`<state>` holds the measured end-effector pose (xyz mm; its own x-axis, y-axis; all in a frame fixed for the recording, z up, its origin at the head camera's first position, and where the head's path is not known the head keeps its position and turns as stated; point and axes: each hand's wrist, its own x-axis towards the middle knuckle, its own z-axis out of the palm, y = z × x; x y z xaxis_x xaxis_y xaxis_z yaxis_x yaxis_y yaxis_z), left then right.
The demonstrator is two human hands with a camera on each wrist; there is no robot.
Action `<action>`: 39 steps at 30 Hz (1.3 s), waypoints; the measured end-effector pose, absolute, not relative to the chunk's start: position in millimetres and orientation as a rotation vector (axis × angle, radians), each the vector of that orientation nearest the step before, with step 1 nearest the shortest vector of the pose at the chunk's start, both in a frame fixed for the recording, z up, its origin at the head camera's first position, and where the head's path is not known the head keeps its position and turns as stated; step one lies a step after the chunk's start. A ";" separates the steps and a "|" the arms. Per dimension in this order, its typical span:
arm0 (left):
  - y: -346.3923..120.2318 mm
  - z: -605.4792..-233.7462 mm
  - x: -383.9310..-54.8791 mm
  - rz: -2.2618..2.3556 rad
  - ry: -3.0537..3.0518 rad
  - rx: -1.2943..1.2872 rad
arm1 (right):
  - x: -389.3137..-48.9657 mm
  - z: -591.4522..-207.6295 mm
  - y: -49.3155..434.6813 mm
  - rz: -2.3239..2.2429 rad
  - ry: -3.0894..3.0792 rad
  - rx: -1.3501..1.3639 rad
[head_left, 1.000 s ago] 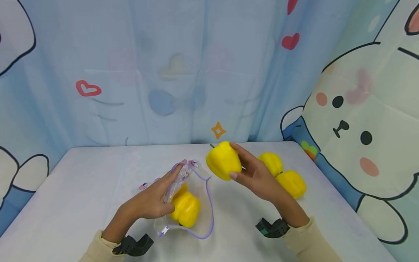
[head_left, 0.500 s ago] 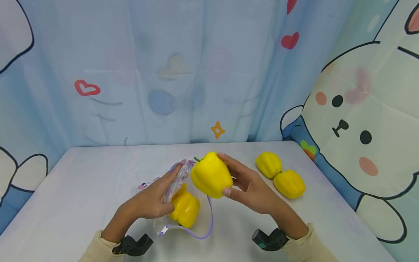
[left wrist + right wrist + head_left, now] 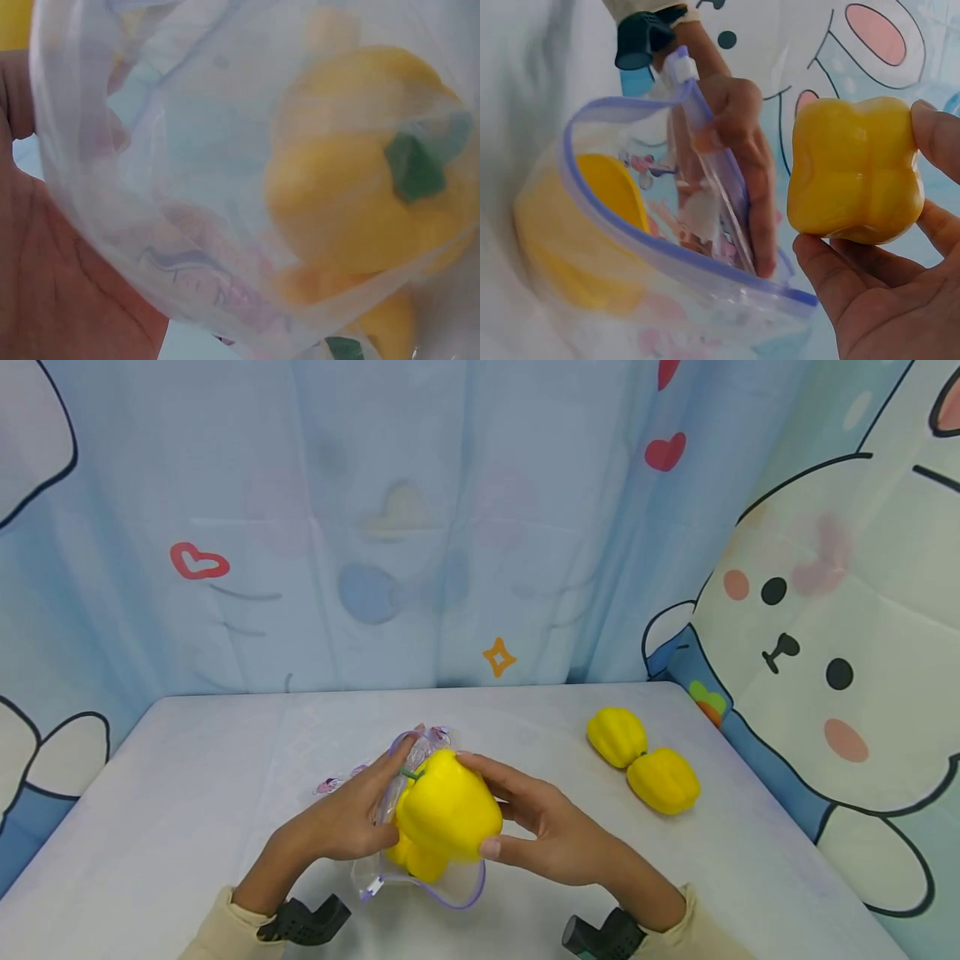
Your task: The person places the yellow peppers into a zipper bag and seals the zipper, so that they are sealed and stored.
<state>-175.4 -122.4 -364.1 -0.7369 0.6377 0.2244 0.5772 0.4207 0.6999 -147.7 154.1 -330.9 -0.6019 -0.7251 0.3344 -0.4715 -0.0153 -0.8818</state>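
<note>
My right hand holds a yellow bell pepper between thumb and fingertips, over the mouth of a clear zip bag with a purple rim. My left hand grips the bag's left edge and keeps its mouth spread. Inside the bag a yellow pepper is partly covered by the held one in the head view. Through the film in the left wrist view, a pepper shows its green stem, with more yellow below. In the right wrist view, the held pepper is beside the bag's purple rim.
Two more yellow peppers, one farther back and one nearer, lie together on the right of the white-covered table. A blue cartoon curtain hangs behind the table's back edge.
My right hand has carried the pepper left and downward, from right of the bag to over its mouth. My left hand and the bag have stayed in place.
</note>
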 end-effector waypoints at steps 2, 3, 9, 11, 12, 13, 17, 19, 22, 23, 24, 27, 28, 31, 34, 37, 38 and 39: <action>-122.5 -365.0 -175.9 1.232 2.584 1.124 | -147.2 -334.5 150.9 -1.661 1.998 -1.272; -122.6 -365.1 -176.0 1.236 2.583 1.132 | -146.9 -336.1 149.5 -1.662 1.983 -1.273; -122.7 -365.7 -177.0 1.239 2.582 1.161 | -146.5 -344.2 142.1 -1.671 1.900 -1.310; -123.2 -365.5 -176.7 1.236 2.579 1.165 | -146.6 -346.1 140.0 -1.672 1.913 -1.298; -123.3 -365.1 -176.3 1.241 2.572 1.164 | -146.8 -346.9 139.4 -1.675 1.927 -1.282; -123.3 -364.7 -176.0 1.251 2.561 1.163 | -146.9 -347.4 139.1 -1.678 1.945 -1.266; -123.1 -362.8 -175.2 1.284 2.508 1.149 | -147.7 -349.2 138.8 -1.695 1.998 -1.220; -123.0 -361.6 -174.7 1.280 2.500 1.132 | -148.6 -350.0 138.5 -1.685 2.025 -1.243; -123.2 -359.5 -172.6 1.257 2.513 1.095 | -150.3 -351.6 138.0 -1.660 2.075 -1.287; -123.2 -358.7 -172.0 1.249 2.520 1.084 | -150.8 -352.2 137.8 -1.649 2.098 -1.300; -123.3 -358.2 -171.3 1.240 2.528 1.074 | -151.4 -353.0 137.9 -1.642 2.117 -1.308; -123.0 -356.3 -170.3 1.225 2.542 1.059 | -152.5 -354.7 138.6 -1.623 2.157 -1.304; -122.9 -356.0 -170.2 1.220 2.550 1.061 | -152.8 -355.2 138.9 -1.617 2.173 -1.300; -122.8 -355.1 -170.1 1.216 2.571 1.050 | -153.5 -356.1 139.3 -1.596 2.217 -1.296; -123.1 -354.7 -169.8 1.221 2.580 1.036 | -154.6 -357.6 138.5 -1.568 2.265 -1.307; -123.0 -354.4 -169.4 1.234 2.568 1.035 | -155.5 -359.5 136.7 -1.521 2.324 -1.325; -123.0 -354.2 -169.1 1.239 2.563 1.039 | -156.0 -360.2 136.1 -1.500 2.351 -1.333; -123.0 -353.9 -168.9 1.242 2.560 1.044 | -156.3 -360.7 135.6 -1.478 2.380 -1.337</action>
<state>-168.9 -123.0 -353.9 -0.7573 0.6255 0.1879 0.5348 0.4287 0.7281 -156.3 135.6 -360.7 -0.6283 -0.6780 0.3815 -0.6425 0.1758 -0.7458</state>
